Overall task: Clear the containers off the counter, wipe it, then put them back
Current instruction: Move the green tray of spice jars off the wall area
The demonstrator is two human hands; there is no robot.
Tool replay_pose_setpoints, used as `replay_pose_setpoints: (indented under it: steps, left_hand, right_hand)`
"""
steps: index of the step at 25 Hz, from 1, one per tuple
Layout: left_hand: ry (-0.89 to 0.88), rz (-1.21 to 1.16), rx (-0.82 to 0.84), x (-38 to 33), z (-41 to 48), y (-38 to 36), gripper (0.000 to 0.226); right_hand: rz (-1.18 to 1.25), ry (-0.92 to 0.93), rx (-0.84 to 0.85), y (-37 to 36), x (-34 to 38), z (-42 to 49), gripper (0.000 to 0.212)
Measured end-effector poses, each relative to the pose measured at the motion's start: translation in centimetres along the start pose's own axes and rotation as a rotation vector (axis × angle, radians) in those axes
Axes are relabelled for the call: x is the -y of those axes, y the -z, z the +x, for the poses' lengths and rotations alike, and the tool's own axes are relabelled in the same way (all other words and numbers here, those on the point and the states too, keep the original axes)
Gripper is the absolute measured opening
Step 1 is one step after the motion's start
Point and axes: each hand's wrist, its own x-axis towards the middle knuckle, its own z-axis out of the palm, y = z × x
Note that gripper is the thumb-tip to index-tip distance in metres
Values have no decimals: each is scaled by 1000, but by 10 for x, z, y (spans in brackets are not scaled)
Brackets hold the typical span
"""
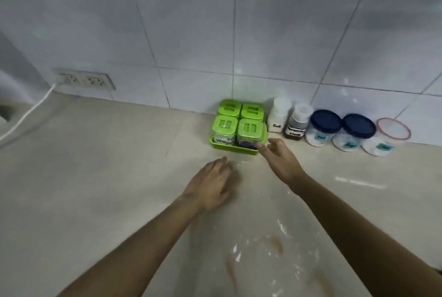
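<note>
A green tray with several green-lidded square jars stands against the tiled wall. To its right stand a white salt bottle, a dark sauce bottle, two blue-lidded jars and a red-rimmed tub. My right hand is open, its fingertips at the tray's front right corner. My left hand hovers palm down over the beige counter, in front of the tray, holding nothing.
Brown smears and white powder streaks mark the counter near me. A double wall socket sits at the left with a white cable running down across the counter. A dark opening shows at the far left edge.
</note>
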Motion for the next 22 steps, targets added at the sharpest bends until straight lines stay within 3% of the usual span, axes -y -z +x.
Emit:
replay_pose_setpoints:
  steps: [4,6,8,10,12,16,20,22]
  left_hand:
    - [224,-673,-486,56,48,-6,17]
    - [395,-990,-497,84,79,-1,8]
    - [457,-1245,-427,97,99,5,22]
    - [473,-1444,-323,96,112,8,55]
    - [445,-1467,-253,90,121,10,66]
    - [428,-1417,-308,84,126,14,76]
    - [430,-1434,-411,100,88,17,74]
    - [466,-1420,-512,116,51,23,72]
  right_hand:
    - [8,-127,-50,-2,-17,44,56]
    - [32,-170,-72,-1,-23,67,60]
    - [138,-234,-118,-5,-27,83,65]
    - [305,-277,-129,-13,-34,90,62]
    - [433,-306,-128,-25,-38,97,59]
    - [541,-309,-143,-36,-41,110,68]
    - [528,-251,-79,-55,-24,101,106]
    - [509,-213,12,-78,-3,91,111]
